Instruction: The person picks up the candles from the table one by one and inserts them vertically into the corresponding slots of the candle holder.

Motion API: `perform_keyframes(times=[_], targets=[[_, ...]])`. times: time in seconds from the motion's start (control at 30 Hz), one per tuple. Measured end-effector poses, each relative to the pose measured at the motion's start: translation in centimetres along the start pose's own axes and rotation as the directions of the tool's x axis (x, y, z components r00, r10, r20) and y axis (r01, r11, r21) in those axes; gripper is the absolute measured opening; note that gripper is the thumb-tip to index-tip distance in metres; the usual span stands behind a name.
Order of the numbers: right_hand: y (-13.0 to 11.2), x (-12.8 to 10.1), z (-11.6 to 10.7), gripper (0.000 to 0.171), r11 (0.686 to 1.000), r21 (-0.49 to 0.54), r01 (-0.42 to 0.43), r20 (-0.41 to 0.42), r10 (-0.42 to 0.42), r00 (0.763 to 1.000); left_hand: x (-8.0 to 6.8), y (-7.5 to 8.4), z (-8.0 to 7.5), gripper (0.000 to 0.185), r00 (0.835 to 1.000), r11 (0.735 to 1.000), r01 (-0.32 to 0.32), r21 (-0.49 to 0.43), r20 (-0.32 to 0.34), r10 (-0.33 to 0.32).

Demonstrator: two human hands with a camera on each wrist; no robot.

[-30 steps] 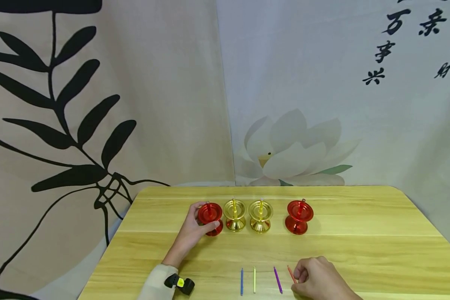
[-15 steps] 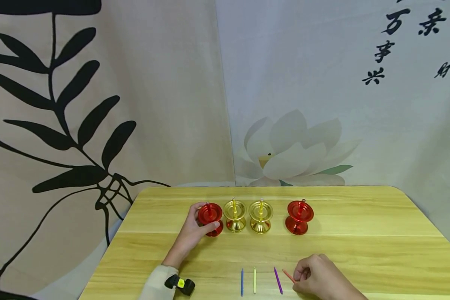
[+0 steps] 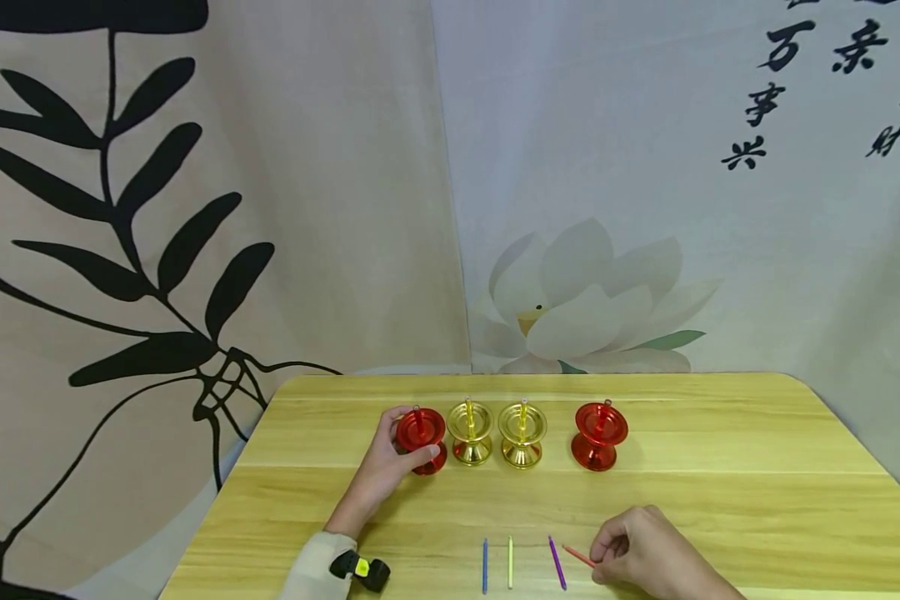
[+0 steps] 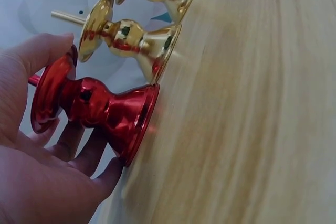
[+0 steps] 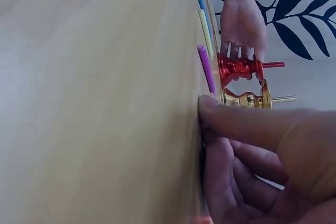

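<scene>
My left hand [image 3: 385, 462] holds the leftmost red candle holder [image 4: 97, 103], thumb over the cup's rim and fingers round the far side. The holder stands upright on the table. At the table's near side my right hand [image 3: 645, 546] pinches one end of a thin orange-red candle [image 3: 577, 556] between thumb and fingertips. The candle's other end points left, toward a purple candle [image 3: 557, 563]. In the right wrist view my own fingers hide most of the orange-red candle. A yellow candle [image 3: 510, 562] and a blue candle [image 3: 485, 567] lie further left.
Two gold candle holders [image 3: 471, 452] [image 3: 522, 454] stand just right of the held one. Beyond a gap stands another red candle holder [image 3: 594, 454]. The wooden table [image 3: 757, 467] ends at a printed cloth backdrop [image 3: 360, 167].
In my right fingers the orange-red candle has swung from a steep slant to a flatter one, its free end moving left and down. My left hand stays on the red holder.
</scene>
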State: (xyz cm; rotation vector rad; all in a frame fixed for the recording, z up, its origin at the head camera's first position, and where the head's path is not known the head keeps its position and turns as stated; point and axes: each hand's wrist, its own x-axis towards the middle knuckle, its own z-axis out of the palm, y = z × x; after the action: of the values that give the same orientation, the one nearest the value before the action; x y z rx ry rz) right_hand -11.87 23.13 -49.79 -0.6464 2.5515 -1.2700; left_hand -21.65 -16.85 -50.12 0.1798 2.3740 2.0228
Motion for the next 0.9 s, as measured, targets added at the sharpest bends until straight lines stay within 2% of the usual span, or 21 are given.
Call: perform_keyframes(times=[0.13,0.33,0.53,0.67,0.9], targets=[[-0.1,0.2,0.0,0.022,0.999,-0.02,0.03,0.008,-0.03,1.0,0.2,-0.3,-0.1,0.075,1.0,1.0,0.007,-0.006,0.002,-0.007],[-0.2,0.7,0.0,0.027,0.986,-0.112,0.122,-0.011,-0.124,0.992,0.4,-0.5,-0.1,0.076,1.0,1.0,0.008,-0.019,0.009,-0.008],[-0.7,1.8,0.0,0.027,0.987,-0.112,0.111,-0.003,-0.112,0.994,0.5,-0.6,-0.1,0.076,1.0,1.0,0.003,-0.028,0.017,-0.003],[-1.3,2.9,0.3,0.026,0.987,-0.114,0.116,-0.048,-0.122,0.991,0.6,-0.8,-0.2,0.076,1.0,1.0,0.004,-0.023,0.02,-0.004],[-2.6,5.1,1.2,0.021,0.978,-0.106,0.182,-0.116,-0.194,0.974,0.8,-1.1,-0.2,0.075,1.0,1.0,-0.004,-0.02,0.029,0.004]])
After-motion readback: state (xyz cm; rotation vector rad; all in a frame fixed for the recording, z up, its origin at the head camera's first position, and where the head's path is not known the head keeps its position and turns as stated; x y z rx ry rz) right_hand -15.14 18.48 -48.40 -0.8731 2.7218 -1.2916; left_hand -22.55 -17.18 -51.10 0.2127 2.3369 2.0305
